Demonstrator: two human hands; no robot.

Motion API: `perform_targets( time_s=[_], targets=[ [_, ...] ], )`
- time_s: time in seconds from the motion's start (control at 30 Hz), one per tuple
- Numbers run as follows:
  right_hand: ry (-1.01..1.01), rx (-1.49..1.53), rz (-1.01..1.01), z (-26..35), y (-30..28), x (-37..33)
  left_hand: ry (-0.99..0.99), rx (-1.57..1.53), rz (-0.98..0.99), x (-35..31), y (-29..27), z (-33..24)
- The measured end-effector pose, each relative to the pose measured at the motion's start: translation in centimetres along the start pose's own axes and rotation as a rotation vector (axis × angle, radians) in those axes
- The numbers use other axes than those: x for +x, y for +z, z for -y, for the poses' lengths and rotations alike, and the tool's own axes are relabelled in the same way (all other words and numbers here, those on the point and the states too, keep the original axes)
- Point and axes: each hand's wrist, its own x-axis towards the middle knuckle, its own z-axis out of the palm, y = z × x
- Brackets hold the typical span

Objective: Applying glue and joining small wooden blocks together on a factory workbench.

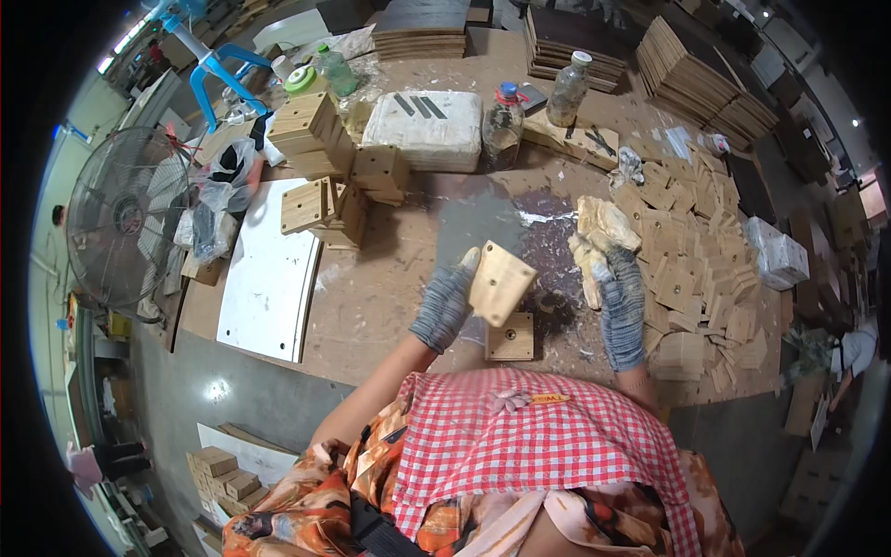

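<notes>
At left hand [447, 303]: tilted wooden plate [504, 283], pale, dark-holed.

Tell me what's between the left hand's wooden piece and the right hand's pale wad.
In the head view, a dark patch of tabletop, flecked with white, shows between the wooden piece and the pale wad; no separate object there.
</notes>
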Motion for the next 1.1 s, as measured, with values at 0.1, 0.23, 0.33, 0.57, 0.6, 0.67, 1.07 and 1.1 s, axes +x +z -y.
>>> perform_targets(
  time_s=[0.1,0.23,0.33,0.57,0.6,0.67,1.07,1.1],
  targets=[
    [-0.067,-0.125,0.066,0.4,0.1,-0.9,-0.368,-0.922,0.85,2.4,-2.1,2.9],
    [0.102,0.008,0.03,0.9,0.2,-1.3,-0.492,-1.012,0.981,2.1,-1.1,3.6],
    [0.102,0.051,0.025,1.0,0.3,-1.5,-0.505,-0.997,0.949,1.2,-0.8,3.1],
    [0.073,0.084,0.079,1.1,0.1,-1.7,-0.525,-0.807,0.609,0.3,-0.4,2.3],
    [0.019,0.036,0.089,0.9,0.3,-1.7,-0.514,-0.808,0.6,0.7,-1.4,3.2],
    [0.063,0.1,0.101,1.2,0.3,-1.7,-0.291,-0.839,0.676,2.4,-4.1,5.6],
    [0.088,-0.088,0.106,-3.1,-0.7,-3.5,0.598,0.937,-0.975,0.1,-20.4,-10.0],
    [0.198,-0.001,0.089,-2.3,-0.1,-3.3,0.475,1.022,-1.086,-0.3,-21.3,-11.6]
  ],
)
